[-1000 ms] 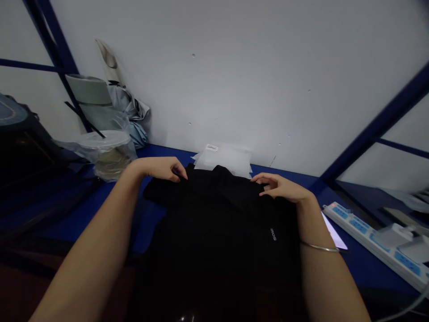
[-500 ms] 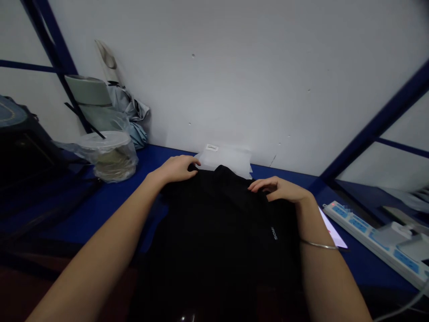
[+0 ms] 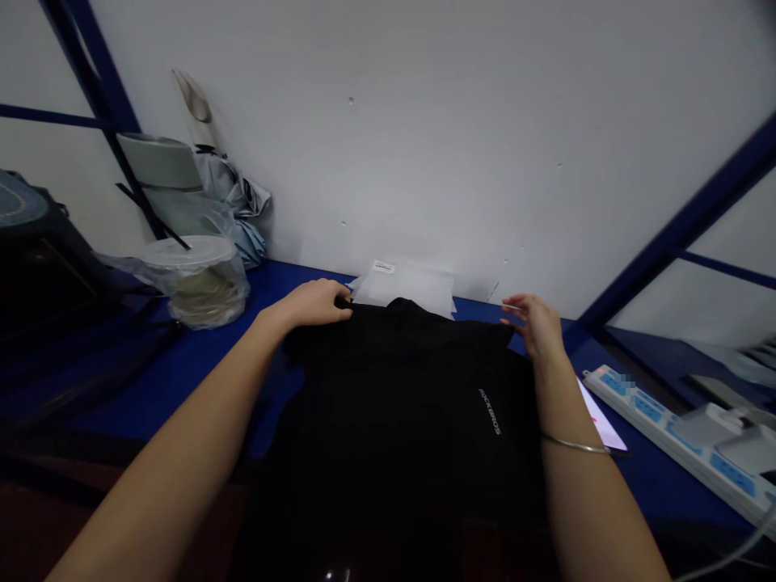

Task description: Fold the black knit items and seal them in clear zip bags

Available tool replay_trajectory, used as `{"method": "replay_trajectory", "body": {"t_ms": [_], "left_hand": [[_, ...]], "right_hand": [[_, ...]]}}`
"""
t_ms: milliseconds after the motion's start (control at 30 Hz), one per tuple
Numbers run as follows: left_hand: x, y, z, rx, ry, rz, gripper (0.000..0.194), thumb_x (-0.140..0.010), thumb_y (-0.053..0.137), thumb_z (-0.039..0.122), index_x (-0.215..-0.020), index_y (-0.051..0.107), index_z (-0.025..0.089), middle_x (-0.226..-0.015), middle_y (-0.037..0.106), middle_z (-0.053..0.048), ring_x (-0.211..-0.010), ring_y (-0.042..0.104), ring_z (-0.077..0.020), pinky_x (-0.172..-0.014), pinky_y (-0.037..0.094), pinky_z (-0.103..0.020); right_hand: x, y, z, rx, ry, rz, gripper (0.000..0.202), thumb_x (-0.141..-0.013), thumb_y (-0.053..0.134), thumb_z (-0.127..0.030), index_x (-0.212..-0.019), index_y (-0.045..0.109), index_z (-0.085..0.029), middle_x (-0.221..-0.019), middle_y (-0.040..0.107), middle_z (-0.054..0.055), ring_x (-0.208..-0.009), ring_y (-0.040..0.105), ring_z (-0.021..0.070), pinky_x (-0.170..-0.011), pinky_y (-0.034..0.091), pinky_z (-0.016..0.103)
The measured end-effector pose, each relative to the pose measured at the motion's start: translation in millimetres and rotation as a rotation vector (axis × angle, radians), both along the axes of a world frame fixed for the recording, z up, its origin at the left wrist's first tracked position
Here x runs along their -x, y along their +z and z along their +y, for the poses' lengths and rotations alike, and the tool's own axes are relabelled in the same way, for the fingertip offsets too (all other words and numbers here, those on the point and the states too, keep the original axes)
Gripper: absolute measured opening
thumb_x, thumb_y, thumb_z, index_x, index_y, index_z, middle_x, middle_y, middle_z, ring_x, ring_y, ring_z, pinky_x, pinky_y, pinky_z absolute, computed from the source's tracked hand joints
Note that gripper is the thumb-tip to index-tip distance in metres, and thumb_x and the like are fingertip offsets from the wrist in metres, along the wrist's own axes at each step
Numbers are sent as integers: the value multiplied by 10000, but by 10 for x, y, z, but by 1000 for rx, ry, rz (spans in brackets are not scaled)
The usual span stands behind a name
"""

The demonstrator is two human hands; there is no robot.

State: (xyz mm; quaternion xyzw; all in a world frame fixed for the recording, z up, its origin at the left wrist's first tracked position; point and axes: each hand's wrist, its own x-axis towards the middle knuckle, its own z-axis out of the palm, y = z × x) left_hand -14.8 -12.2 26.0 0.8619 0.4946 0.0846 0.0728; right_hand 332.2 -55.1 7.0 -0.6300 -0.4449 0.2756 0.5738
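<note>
A black shirt (image 3: 406, 404) with white ROCKBROS lettering lies spread in front of me, its upper edge towards the wall. My left hand (image 3: 312, 303) is closed on its upper left corner, thumb and fingers curled round the cloth. At the upper right corner, my right hand (image 3: 538, 327) has the pointed tip of the fabric at its lower fingers, while the upper fingers stretch out loosely. The lower part of the shirt fades into shadow near my body.
Behind the shirt, a translucent plastic bag (image 3: 406, 284) with a label lies against the wall. A bagged, lidded tub (image 3: 206, 283) stands left on the blue table (image 3: 175, 372). At right are a lit phone (image 3: 601, 419) and a white power strip (image 3: 660, 424) with chargers.
My right hand has moved right and slightly up, and the shirt's right part now lies spread wider, showing the whole lettering. My left hand has shifted slightly left with its corner.
</note>
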Motion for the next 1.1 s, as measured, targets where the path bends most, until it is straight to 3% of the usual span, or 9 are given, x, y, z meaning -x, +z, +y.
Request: {"method": "replay_trajectory", "body": {"t_ms": [67, 167, 233, 333, 500, 600, 733, 967, 1100], "left_hand": [[3, -3, 13, 4, -28, -20, 276, -689, 472, 393, -822, 607, 193, -767, 613, -30, -682, 537, -174, -591, 339, -240], [12, -9, 36, 10, -38, -33, 263, -687, 464, 392, -781, 592, 183, -721, 592, -19, -648, 518, -158, -572, 327, -232], [24, -6, 47, 10, -37, -47, 275, -691, 460, 411, -772, 583, 178, -693, 575, -15, -622, 502, -150, -556, 320, -231], [43, 8, 52, 31, -28, -82, 298, -703, 450, 435, -766, 574, 171, -656, 548, -6, -594, 481, -138, -535, 313, -225], [56, 46, 46, 132, -16, -153, 348, -701, 466, 463, -827, 592, 164, -704, 567, -6, -649, 501, -141, -558, 340, -212], [53, 56, 37, 247, -75, -196, 378, -703, 480, 471, -905, 602, 177, -805, 603, -9, -727, 530, -147, -611, 369, -205], [46, 49, 20, 378, -115, -210, 395, -674, 558, 453, -955, 597, 179, -817, 611, -8, -725, 540, -141, -632, 387, -208], [81, 88, 18, 558, -80, -753, 387, -700, 584, 375, -1051, 533, 220, -663, 568, 27, -561, 509, -89, -527, 389, -184], [127, 87, 62, 660, -24, -820, 342, -678, 605, 322, -998, 555, 215, -685, 574, 38, -576, 520, -81, -545, 400, -174]], "right_hand": [[82, 15, -38, 70, 139, -171, 306, -682, 521, -444, -849, 598, -199, -930, 628, 91, -868, 578, 222, -713, 478, 358], [175, 28, -97, 253, 403, -507, 431, -592, 652, -486, -913, 640, -198, -1015, 626, 94, -957, 556, 248, -870, 413, 399], [191, 32, -121, 334, 450, -597, 490, -510, 719, -474, -909, 654, -199, -1043, 618, 97, -982, 544, 270, -885, 399, 417], [182, 39, -137, 400, 506, -588, 397, -515, 720, -464, -811, 673, -203, -909, 654, 81, -868, 580, 263, -782, 440, 408], [185, 42, -137, 275, 440, -557, 230, -581, 682, -409, -647, 622, -197, -737, 617, 26, -691, 549, 175, -646, 418, 326], [179, 36, -138, 271, 516, -541, 237, -655, 615, -415, -622, 553, -189, -637, 540, -8, -587, 485, 120, -564, 377, 283], [176, 32, -136, 224, 511, -531, 220, -696, 571, -396, -649, 515, -188, -644, 521, -5, -601, 475, 117, -550, 368, 269], [211, 9, -108, 82, 475, -504, 205, -723, 544, -393, -706, 517, -190, -679, 517, -4, -617, 479, 109, -550, 375, 250], [234, -1, -121, 154, 464, -419, 241, -701, 560, -425, -712, 503, -191, -608, 499, -26, -535, 465, 91, -476, 353, 220]]}}
